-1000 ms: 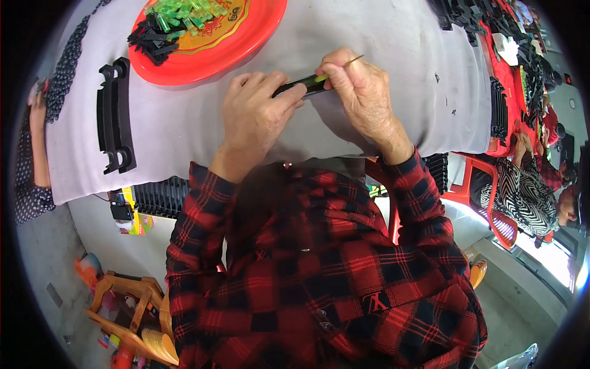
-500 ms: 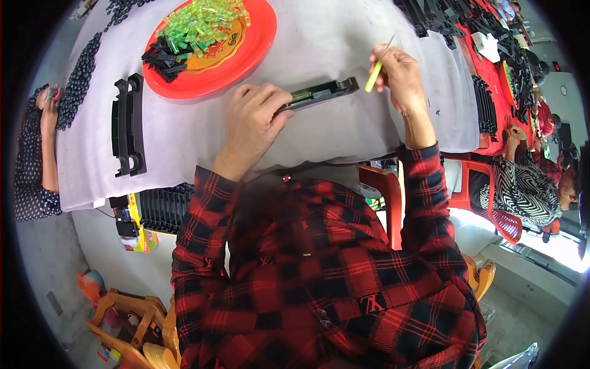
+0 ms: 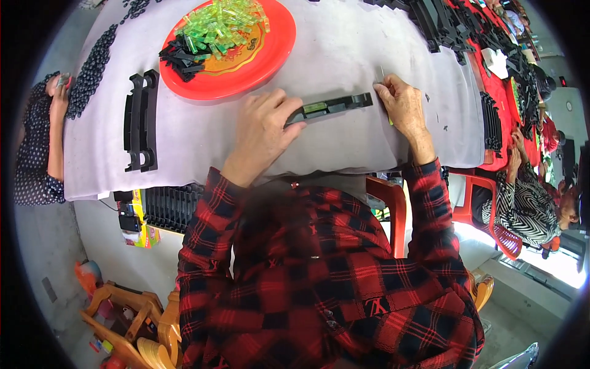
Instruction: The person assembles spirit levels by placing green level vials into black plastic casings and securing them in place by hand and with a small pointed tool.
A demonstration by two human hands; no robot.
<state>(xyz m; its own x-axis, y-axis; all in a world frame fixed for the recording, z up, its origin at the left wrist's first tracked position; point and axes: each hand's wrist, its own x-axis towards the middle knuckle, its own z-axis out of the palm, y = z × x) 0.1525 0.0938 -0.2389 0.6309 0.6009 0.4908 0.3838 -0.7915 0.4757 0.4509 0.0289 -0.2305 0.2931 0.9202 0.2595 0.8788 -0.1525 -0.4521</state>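
Since half a second ago the right hand dropped onto the surface, fingers curled at the black bar's right end; can't tell its grip. Left hand pinches the other end, red tray just beyond it.

The right hand, raised with a yellow-green piece half a second earlier, was lowered onto the cloth at the bar's right end. The piece was largely hidden beneath it. The bar, gripped by both hands one second earlier, was laid flat.
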